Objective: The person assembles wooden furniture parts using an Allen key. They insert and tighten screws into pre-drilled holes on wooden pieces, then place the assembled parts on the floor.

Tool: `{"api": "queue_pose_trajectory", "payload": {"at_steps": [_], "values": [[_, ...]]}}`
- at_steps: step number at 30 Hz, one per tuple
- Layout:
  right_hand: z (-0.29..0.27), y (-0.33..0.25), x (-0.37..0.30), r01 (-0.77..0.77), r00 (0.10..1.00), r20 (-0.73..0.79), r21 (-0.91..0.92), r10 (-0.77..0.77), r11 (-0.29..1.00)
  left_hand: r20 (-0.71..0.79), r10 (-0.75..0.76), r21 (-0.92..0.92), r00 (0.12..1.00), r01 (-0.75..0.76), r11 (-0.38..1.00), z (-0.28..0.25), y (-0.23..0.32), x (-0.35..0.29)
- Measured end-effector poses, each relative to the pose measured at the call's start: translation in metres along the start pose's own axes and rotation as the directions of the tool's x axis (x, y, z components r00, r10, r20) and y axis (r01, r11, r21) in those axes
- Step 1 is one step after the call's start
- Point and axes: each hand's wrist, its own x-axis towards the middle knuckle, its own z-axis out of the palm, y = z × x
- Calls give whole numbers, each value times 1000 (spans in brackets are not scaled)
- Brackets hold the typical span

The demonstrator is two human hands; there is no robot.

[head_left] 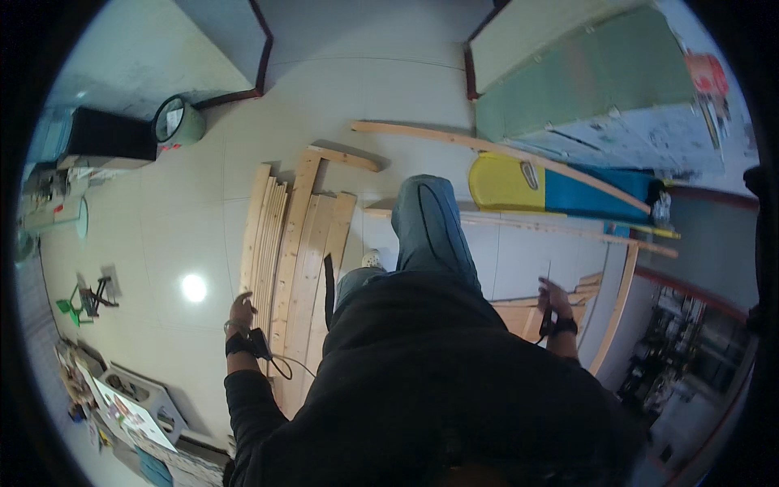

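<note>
My left hand (241, 312) hangs at my left side, its fingers loosely bent and apart, with nothing visible in it. Below it in view lies a stack of pale wooden slats and boards (316, 243) on the floor. My right hand (555, 297) is out to the right, fingers curled. A thin dark rod (548, 268) sticks up from it; its kind is too small to tell. Under and beside that hand are more wooden pieces (519, 315), partly hidden by my body. Both wrists wear black bands with small boxes.
A long wooden rail (487, 146) slants across the floor ahead, by a yellow and blue slide-like board (507, 183). A green cabinet (584, 81) stands far right. At left are a round bin (180, 122), a small green stool (71, 307) and a low table (134, 410).
</note>
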Motion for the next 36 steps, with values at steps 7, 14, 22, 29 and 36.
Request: {"api": "queue_pose_trajectory", "payload": {"at_steps": [7, 14, 22, 29, 36], "values": [[262, -333, 138, 462, 834, 485, -352, -264, 814, -103, -109, -310, 989, 72, 948, 62, 117, -63], [590, -399, 283, 719, 694, 717, -691, 62, -72, 232, -275, -499, 933, 357, 790, 259, 260, -120], [690, -234, 377, 620, 758, 620, -587, 204, -521, 494, -340, -220, 800, 493, 842, 364, 318, -56], [752, -100, 480, 597, 702, 712, -607, -25, -525, 42, -340, -343, 940, 333, 878, 417, 328, -5], [801, -5, 562, 637, 554, 771, -636, -315, -436, -19, -298, -488, 954, 251, 836, 413, 299, -9]]}}
